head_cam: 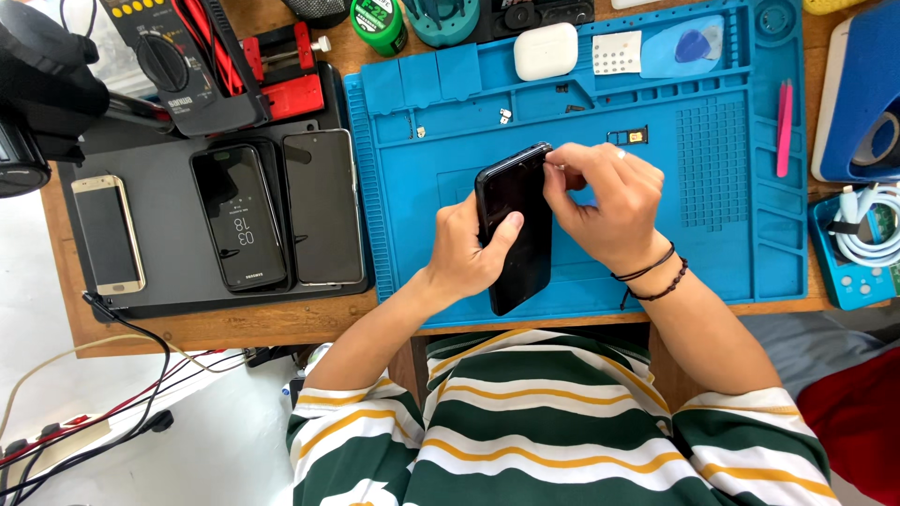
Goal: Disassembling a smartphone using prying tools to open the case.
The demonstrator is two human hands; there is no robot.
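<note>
Phone (515, 230): long axis near upright, centre frame.
Left hand (464, 253): clasping its side.
Right hand (605, 201): fingertips pinching top corner.

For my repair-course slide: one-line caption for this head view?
Left hand grips a black phone above a blue work mat while right hand fingers pinch its top edge.

A glossy black smartphone (514, 225) with a dark screen is lying tilted over the blue mat. Three phones are resting on the left grey tray: a gold-edged one (108, 234), a lit black one (239, 217), a dark one (323, 206).
</note>
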